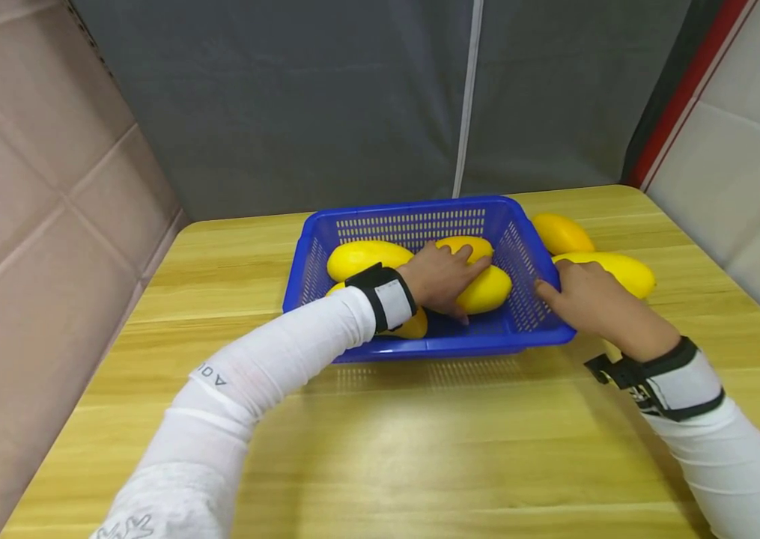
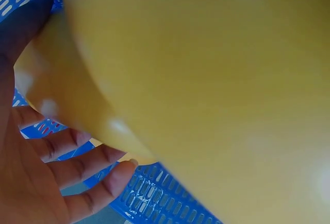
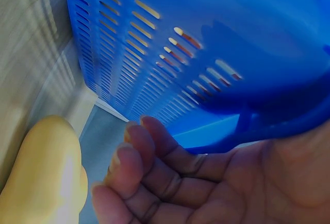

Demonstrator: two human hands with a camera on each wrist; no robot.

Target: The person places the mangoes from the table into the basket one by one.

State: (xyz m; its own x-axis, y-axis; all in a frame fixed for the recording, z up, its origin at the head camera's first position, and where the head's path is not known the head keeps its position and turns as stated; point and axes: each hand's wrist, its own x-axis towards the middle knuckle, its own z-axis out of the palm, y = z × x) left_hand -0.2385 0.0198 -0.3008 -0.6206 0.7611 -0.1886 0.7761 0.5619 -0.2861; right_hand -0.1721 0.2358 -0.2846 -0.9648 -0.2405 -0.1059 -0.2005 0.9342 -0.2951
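On the counter (image 1: 393, 449), your right hand (image 1: 585, 296) grips the basket (image 1: 454, 346), likely steadying it; your left hand (image 1: 443, 277) curls round a fruit (image 1: 491, 290) inside.

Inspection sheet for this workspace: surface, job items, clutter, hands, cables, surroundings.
Surface: wooden tabletop, light streaky grain, glare near the middle.
Job's things: blue basket with at least four yellow fruits inside; at least two loose fruits on the table, right of it.
Clutter: nothing seen.
Left hand: inside the basket, fingers round the front-right fruit.
Right hand: grips the basket's right rim.
Cables: nothing seen.
Surroundings: grey curtain behind; pale panels on both sides.
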